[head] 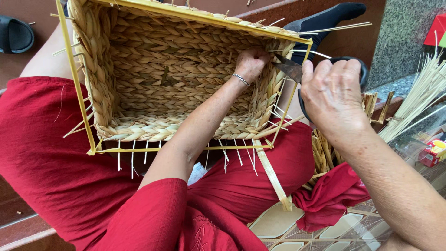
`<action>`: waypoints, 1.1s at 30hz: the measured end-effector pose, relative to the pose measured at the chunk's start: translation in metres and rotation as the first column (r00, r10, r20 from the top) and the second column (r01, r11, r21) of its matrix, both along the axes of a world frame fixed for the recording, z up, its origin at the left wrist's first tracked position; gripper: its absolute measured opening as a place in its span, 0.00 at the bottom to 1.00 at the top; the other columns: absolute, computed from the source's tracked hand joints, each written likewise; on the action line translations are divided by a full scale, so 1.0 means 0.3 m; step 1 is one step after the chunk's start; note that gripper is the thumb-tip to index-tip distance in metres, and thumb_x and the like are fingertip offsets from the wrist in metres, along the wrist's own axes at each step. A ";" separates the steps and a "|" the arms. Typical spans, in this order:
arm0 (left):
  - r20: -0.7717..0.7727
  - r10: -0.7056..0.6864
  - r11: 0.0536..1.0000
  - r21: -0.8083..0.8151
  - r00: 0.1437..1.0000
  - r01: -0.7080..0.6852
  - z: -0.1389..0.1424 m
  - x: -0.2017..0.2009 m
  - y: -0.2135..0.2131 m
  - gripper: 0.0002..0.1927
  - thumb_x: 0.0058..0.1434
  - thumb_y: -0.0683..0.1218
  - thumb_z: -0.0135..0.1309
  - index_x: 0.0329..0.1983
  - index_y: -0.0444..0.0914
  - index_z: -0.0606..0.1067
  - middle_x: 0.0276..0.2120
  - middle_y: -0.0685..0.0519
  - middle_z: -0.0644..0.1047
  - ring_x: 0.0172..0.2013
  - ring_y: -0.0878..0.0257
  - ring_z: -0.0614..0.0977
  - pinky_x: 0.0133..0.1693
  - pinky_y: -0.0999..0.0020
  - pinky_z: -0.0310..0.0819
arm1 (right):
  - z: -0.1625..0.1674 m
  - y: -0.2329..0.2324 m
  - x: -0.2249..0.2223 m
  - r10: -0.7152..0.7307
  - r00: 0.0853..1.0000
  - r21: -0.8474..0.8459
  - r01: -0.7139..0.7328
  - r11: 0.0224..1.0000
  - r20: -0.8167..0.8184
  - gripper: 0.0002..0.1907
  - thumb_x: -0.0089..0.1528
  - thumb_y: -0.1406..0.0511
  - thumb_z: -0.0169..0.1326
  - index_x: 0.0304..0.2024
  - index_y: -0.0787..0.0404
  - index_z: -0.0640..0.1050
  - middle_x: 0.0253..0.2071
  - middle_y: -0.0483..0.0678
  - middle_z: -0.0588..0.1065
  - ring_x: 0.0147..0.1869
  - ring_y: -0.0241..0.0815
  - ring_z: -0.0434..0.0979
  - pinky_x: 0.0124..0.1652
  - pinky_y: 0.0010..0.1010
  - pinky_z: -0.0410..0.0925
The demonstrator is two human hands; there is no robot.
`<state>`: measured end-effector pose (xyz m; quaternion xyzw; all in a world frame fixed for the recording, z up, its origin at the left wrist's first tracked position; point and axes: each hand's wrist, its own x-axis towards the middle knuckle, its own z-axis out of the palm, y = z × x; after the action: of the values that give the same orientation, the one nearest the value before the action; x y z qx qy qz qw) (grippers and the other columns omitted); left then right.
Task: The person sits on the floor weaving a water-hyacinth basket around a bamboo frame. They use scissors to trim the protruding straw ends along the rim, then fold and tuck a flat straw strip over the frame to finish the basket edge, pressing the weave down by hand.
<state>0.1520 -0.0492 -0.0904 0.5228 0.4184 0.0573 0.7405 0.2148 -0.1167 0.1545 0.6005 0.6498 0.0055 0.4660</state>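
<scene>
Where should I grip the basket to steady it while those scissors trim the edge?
Probably the basket's near rim, from your side. It lies tilted on the lap, opening toward you, that edge free. The left hand is inside at the right wall, where the right hand works the scissors.

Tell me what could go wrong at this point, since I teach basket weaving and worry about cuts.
The scissors in the right hand point toward the left hand, which grips the basket corner from inside; a slip could nick its fingers. The blades could also cut the braided wall instead of a stray strand. The thin stakes sticking out below the basket might poke the lap or snag the red clothing.
</scene>
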 end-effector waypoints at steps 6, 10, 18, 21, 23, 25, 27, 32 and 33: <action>-0.018 -0.016 1.000 0.004 1.000 0.016 0.026 0.003 0.028 0.13 0.52 0.51 0.60 0.34 0.38 0.85 0.32 0.49 0.86 0.33 0.62 0.86 0.41 0.67 0.79 | -0.066 0.029 -0.010 0.001 0.998 -0.070 0.003 0.998 0.059 0.06 0.67 0.63 0.51 0.39 0.57 0.77 0.26 0.43 0.70 0.29 0.35 0.71 0.33 0.33 0.59; -0.023 -0.028 1.000 -0.012 0.999 0.027 0.031 0.006 0.033 0.13 0.53 0.50 0.58 0.35 0.38 0.84 0.32 0.49 0.86 0.33 0.62 0.86 0.40 0.66 0.79 | -0.117 0.059 -0.013 -0.098 0.995 -0.237 0.097 0.967 0.007 0.14 0.64 0.62 0.54 0.47 0.65 0.77 0.22 0.41 0.69 0.24 0.31 0.69 0.29 0.32 0.63; -0.011 -0.003 0.999 -0.038 1.000 0.002 -0.016 0.012 0.017 0.11 0.55 0.47 0.58 0.37 0.38 0.84 0.35 0.50 0.86 0.36 0.63 0.85 0.43 0.68 0.78 | -0.101 0.074 0.016 -0.133 0.990 -0.422 0.106 0.901 -0.036 0.11 0.62 0.65 0.57 0.43 0.67 0.79 0.25 0.41 0.73 0.28 0.30 0.72 0.34 0.32 0.65; -0.101 -0.054 0.998 -0.049 0.993 0.049 -0.041 0.008 0.026 0.10 0.56 0.46 0.58 0.38 0.39 0.83 0.37 0.51 0.85 0.39 0.64 0.84 0.45 0.69 0.77 | -0.068 0.067 0.023 -0.168 0.980 -0.309 0.128 0.942 -0.103 0.08 0.65 0.66 0.53 0.43 0.65 0.78 0.25 0.45 0.77 0.27 0.34 0.77 0.33 0.33 0.67; -0.183 -0.123 0.992 -0.063 0.975 0.113 -0.051 -0.012 0.040 0.09 0.57 0.45 0.58 0.39 0.40 0.83 0.39 0.52 0.84 0.41 0.65 0.83 0.46 0.70 0.77 | -0.023 0.042 0.016 -0.224 0.958 -0.253 0.174 0.952 -0.181 0.05 0.67 0.68 0.52 0.42 0.63 0.77 0.25 0.46 0.78 0.28 0.39 0.80 0.34 0.34 0.68; -0.255 -0.203 0.978 -0.097 0.945 0.184 -0.055 -0.045 0.051 0.09 0.58 0.44 0.58 0.40 0.41 0.82 0.40 0.52 0.84 0.42 0.65 0.83 0.48 0.70 0.76 | 0.014 0.018 0.002 -0.263 0.949 -0.225 0.222 0.949 -0.175 0.07 0.67 0.67 0.54 0.46 0.62 0.76 0.23 0.46 0.77 0.26 0.40 0.81 0.31 0.35 0.68; -0.292 -0.271 0.962 -0.121 0.917 0.245 -0.055 -0.077 0.059 0.08 0.59 0.44 0.58 0.41 0.42 0.82 0.42 0.52 0.83 0.44 0.66 0.82 0.49 0.71 0.76 | 0.041 -0.006 -0.020 -0.318 0.924 -0.199 0.278 0.940 -0.211 0.14 0.62 0.62 0.57 0.48 0.60 0.76 0.24 0.48 0.78 0.26 0.43 0.81 0.31 0.37 0.68; -0.196 -0.254 0.955 -0.206 0.947 0.213 -0.055 -0.093 0.044 0.10 0.60 0.45 0.58 0.44 0.40 0.82 0.42 0.52 0.84 0.43 0.64 0.83 0.49 0.71 0.76 | 0.109 -0.049 -0.030 -0.440 0.855 -0.152 0.414 0.898 -0.275 0.25 0.54 0.49 0.65 0.47 0.53 0.77 0.28 0.50 0.79 0.30 0.49 0.82 0.34 0.43 0.71; -0.074 -0.194 0.968 -0.178 0.978 0.178 -0.056 -0.087 0.037 0.12 0.60 0.42 0.56 0.46 0.38 0.82 0.43 0.51 0.84 0.44 0.63 0.83 0.49 0.71 0.76 | 0.121 -0.057 -0.031 -0.467 0.850 -0.168 0.438 0.883 -0.242 0.28 0.53 0.47 0.64 0.50 0.51 0.77 0.29 0.50 0.79 0.30 0.49 0.82 0.33 0.43 0.71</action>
<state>0.1258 -0.0382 -0.1072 0.4964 0.4042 -0.0724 0.7648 0.2056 -0.1340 0.1907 0.7057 0.5477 -0.2225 0.3906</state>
